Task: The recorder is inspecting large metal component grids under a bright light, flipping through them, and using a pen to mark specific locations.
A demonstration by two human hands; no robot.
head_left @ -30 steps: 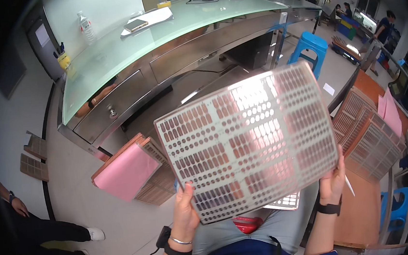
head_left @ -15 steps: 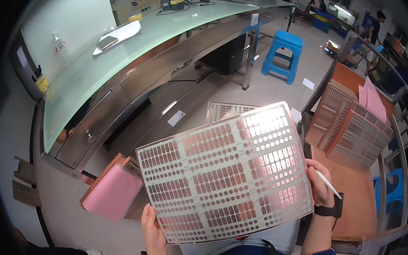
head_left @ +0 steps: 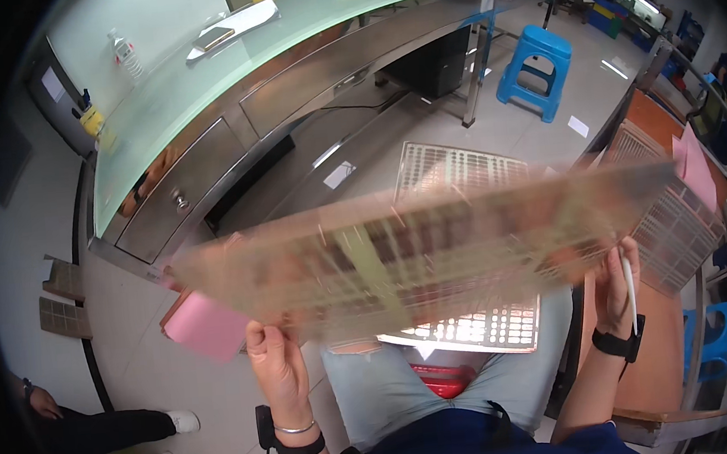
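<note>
A large thin copper-and-pale-green circuit board panel (head_left: 435,251) is held tilted steeply in front of me, smeared by motion. My left hand (head_left: 278,360) pinches its lower left edge. At its right end, my right hand (head_left: 618,287) grips the edge, with a slim white pen (head_left: 630,294) also held along the fingers. Beyond and below the held panel lies another patterned panel (head_left: 455,165). Its near part, or that of a panel with it, shows bright with glare above my lap; the middle is hidden by the held one.
A glass-topped metal desk (head_left: 197,99) curves across the far left. On the right, panels (head_left: 675,234) and pink sheets (head_left: 694,168) lie on a brown-topped cart (head_left: 644,375). More pink sheeting (head_left: 208,327) is at left. A blue stool (head_left: 534,74) stands beyond; a person's legs (head_left: 123,438) show lower left.
The held panel has swung from facing me to a steep, nearly edge-on tilt, uncovering the panel beneath. Both hands still grip it, and the view has shifted.
</note>
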